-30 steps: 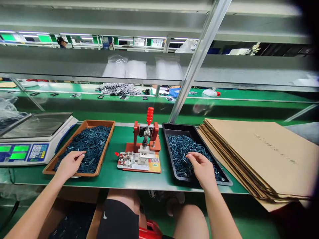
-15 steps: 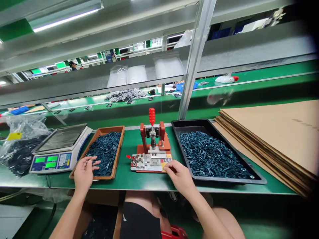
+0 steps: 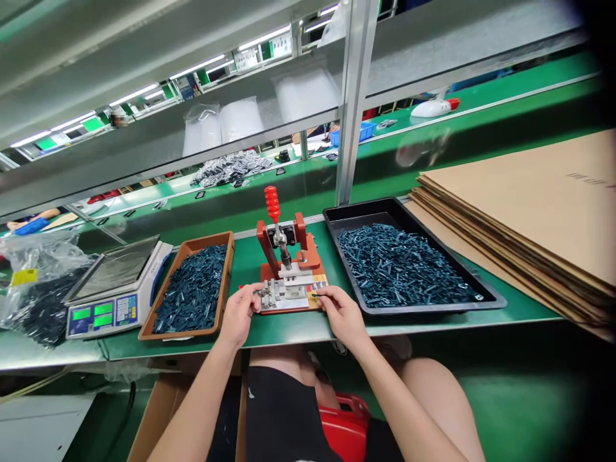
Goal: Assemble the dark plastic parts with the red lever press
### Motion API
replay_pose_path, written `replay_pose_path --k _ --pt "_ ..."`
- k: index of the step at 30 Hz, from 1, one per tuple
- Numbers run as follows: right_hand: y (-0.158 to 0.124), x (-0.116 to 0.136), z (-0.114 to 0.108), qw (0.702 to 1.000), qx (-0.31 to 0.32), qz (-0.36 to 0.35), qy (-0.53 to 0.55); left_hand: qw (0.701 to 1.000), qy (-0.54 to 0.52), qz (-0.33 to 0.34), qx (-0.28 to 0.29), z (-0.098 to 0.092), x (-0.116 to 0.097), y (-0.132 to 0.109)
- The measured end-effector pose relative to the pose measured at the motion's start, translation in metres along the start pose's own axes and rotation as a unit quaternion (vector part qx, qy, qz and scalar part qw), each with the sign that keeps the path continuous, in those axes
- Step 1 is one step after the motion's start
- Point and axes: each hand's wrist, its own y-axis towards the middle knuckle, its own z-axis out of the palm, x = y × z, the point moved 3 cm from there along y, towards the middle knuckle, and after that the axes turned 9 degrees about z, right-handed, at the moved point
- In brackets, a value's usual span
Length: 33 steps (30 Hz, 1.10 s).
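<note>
- Green bench (image 3: 289,328): two trays (image 3: 368,219) flanking the hands
- One press (image 3: 293,276) between
- Left hand (image 3: 238,316) narrowed at the press, grip unclear
- Right hand (image 3: 345,314) pinching one dark piece (image 3: 315,295)

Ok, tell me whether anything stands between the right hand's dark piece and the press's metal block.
Nothing visible does: the dark piece, pinched in the right hand, is at the yellow label, right of the metal block. The left hand is at the left end of the press.

A green bench (image 3: 283,325) bears scale (image 3: 120,282), trays (image 3: 423,310), press (image 3: 294,277) and cardboard (image 3: 524,192).
</note>
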Motion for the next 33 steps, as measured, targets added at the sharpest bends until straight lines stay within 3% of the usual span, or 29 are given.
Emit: replay_pose_path --k 2,5,10,13,16,18,22,29,33 --pt "-0.001 0.003 -0.003 0.999 -0.033 -0.033 -0.024 0.999 0.004 -0.023 0.041 0.011 0.001 0.008" --pt "-0.002 0.000 -0.002 0.999 -0.025 -0.012 -0.017 0.988 0.123 -0.020 0.090 0.017 0.002 0.022" --pt "-0.003 -0.007 0.002 0.999 -0.006 0.030 0.017 0.943 0.332 -0.013 0.032 0.009 0.005 0.046" --pt "-0.004 -0.006 0.000 1.000 -0.011 0.024 0.001 0.925 0.377 0.010 0.051 0.014 0.001 0.054" --pt "-0.004 -0.007 -0.002 1.000 -0.008 0.023 0.000 0.888 0.427 0.090 0.146 0.029 -0.004 0.054" --pt "-0.004 -0.009 -0.002 0.999 -0.005 0.031 0.009 0.874 0.436 0.094 0.194 0.037 -0.003 0.052" --pt "-0.005 -0.013 0.001 0.998 -0.006 0.050 0.032 0.873 0.450 0.056 0.180 0.041 0.011 0.051" --pt "-0.007 -0.008 0.000 0.998 -0.026 0.053 -0.006 0.797 0.543 0.173 0.200 0.052 0.032 0.039" --pt "-0.008 -0.006 0.000 0.998 -0.031 0.036 -0.034 0.779 0.569 0.164 0.204 0.057 0.032 0.033"
